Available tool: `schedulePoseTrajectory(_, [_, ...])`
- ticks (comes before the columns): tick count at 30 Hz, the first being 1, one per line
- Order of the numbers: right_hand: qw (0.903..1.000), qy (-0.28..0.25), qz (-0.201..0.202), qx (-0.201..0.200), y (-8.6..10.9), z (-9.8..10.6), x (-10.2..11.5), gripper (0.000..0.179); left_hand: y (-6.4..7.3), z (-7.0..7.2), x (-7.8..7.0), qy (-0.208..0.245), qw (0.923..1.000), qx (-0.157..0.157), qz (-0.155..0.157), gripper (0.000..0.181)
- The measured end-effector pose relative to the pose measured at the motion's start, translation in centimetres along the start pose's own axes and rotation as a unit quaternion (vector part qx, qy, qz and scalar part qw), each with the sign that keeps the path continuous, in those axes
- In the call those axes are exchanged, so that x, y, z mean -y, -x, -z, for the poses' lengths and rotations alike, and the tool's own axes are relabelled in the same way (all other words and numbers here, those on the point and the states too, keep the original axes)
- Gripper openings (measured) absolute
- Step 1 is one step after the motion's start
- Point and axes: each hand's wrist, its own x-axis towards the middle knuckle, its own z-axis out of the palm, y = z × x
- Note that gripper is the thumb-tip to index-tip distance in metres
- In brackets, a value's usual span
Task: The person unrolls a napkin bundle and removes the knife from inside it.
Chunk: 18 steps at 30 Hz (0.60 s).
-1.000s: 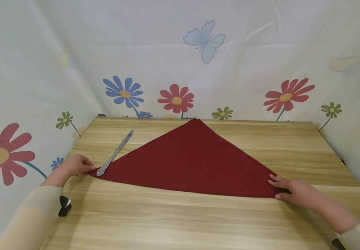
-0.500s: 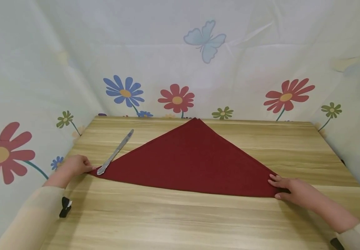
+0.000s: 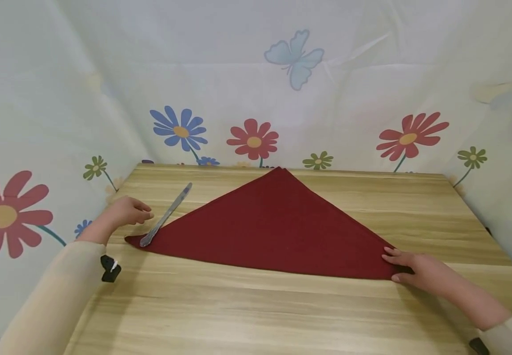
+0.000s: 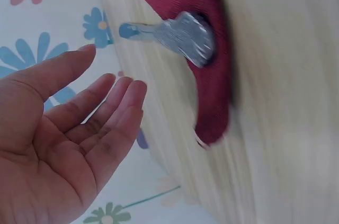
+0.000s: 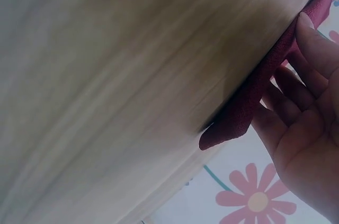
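A dark red cloth napkin (image 3: 265, 231), folded into a triangle, lies flat with its peak at the far side. Across its left corner rests a silver table knife (image 3: 167, 214), its ornate handle (image 4: 188, 38) on the cloth and its blade pointing away over the wood. My left hand (image 3: 127, 212) hovers just left of the knife, fingers loosely bent and holding nothing; the left wrist view shows its palm bare. At the right corner my right hand (image 3: 424, 271) rests with fairly straight fingers on the napkin, thumb (image 5: 315, 44) at the near edge.
The wood-grain table (image 3: 256, 315) extends around the napkin. A white backdrop (image 3: 220, 59) printed with flowers and a butterfly rises behind and beside it. Small black pieces sit by both sleeve cuffs, one under the left cuff (image 3: 110, 268).
My left hand has let go of the napkin's left corner and moved up and right towards the knife. The right hand stays put at its corner. The camera view has shifted slightly.
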Motion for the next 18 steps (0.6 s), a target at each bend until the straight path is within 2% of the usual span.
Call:
schedulePoseTrajectory(6, [0.9997,-0.017,-0.009,0.014,-0.1,0.0,-0.2,0.054,-1.8,-0.3,-0.6,0.025,0.9985,0.045,0.02,0.042])
schedulePoseTrajectory(12, [0.9998,-0.017,-0.008,0.011,-0.1,-0.1,-0.2,0.053,-2.8,-0.9,-0.6,0.05,0.9957,0.063,0.046,0.023])
schedulePoseTrajectory(18, [0.9998,-0.019,-0.007,0.009,0.0,-0.1,-0.1,0.052,-3.1,-0.9,-0.7,0.09,0.9909,0.07,0.071,0.031])
